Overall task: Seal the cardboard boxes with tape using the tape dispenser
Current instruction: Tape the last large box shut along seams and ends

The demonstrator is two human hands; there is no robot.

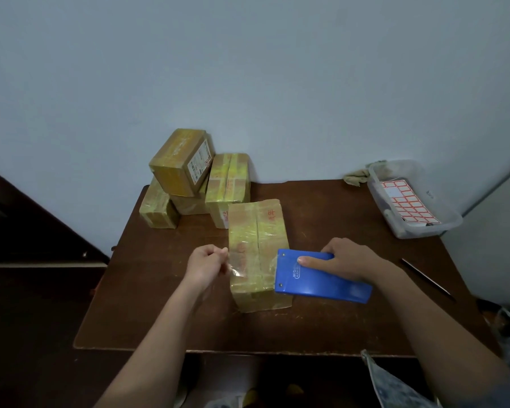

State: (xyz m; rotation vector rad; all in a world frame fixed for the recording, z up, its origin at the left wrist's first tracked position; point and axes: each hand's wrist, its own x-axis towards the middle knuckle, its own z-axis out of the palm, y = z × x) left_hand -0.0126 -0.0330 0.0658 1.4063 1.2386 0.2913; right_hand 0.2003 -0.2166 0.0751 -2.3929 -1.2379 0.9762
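Note:
A cardboard box (256, 231), wrapped in yellowish tape, lies lengthwise in the middle of the brown table (189, 319). My right hand (348, 260) grips the blue tape dispenser (321, 278) at the box's near right edge. A strip of clear tape (245, 262) runs from the dispenser leftward across the box top. My left hand (208, 265) pinches the free end of that strip just left of the box.
Several taped boxes (189, 178) are stacked at the table's back left against the wall. A clear plastic tub (442, 213) with a sheet of red-bordered labels (407, 206) sits at the back right, a cloth (358, 176) behind it. A thin dark knife-like tool (427, 279) lies near the right edge.

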